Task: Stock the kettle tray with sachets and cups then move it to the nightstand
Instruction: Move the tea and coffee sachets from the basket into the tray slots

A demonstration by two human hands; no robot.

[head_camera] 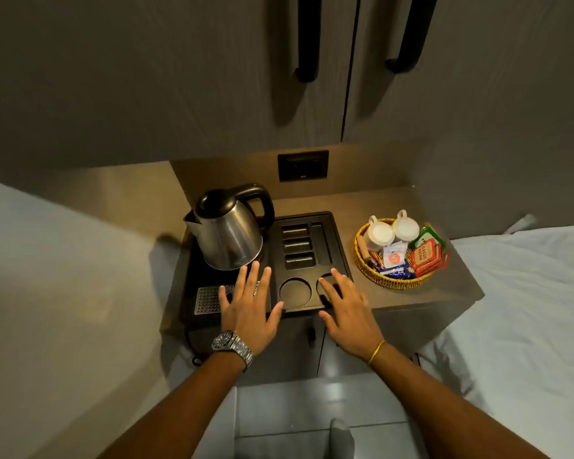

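Note:
A black kettle tray (340, 256) lies on a wooden counter, with a steel kettle (227, 231) standing on its left half. Its right half has narrow sachet slots (299, 245) and two round cup wells (295, 292), all bare. My left hand (249, 306), wearing a watch, hovers open over the tray's front near the metal drip grille (207, 298). Spread flat, my right hand (345, 306) covers the right cup well at the tray's front corner. To the tray's right, a wicker basket (395, 283) holds two white cups (391, 231) and several coloured sachets (411, 256).
The counter (444, 293) sits between two white beds, one at the left (47, 276) and one at the right (527, 309). A black wall socket (303, 165) is behind the tray. Cabinet doors with black handles (307, 38) hang above.

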